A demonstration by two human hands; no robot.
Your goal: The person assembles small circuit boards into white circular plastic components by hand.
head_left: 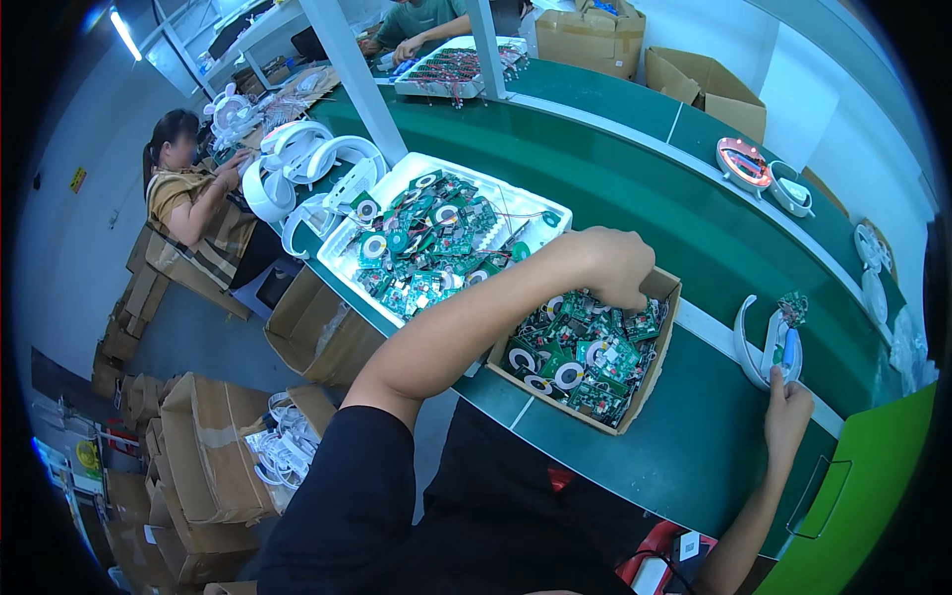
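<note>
The person wears a plain, black short-sleeved top. Its left sleeve [342,496] is wide and loose, with soft folds and a straight hem near the elbow. The left forearm [476,327] is bare from that hem down, as is the left hand [617,266]. The right forearm [749,516] and right hand [788,409] are bare too. Black clothing [486,496] covers the lap, too dark to show seams.

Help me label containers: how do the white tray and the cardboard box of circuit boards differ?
The white tray looks larger than the cardboard box. The left hand is at the box, not the tray. The tray is white, the box brown. Both hold green circuit boards.
</note>
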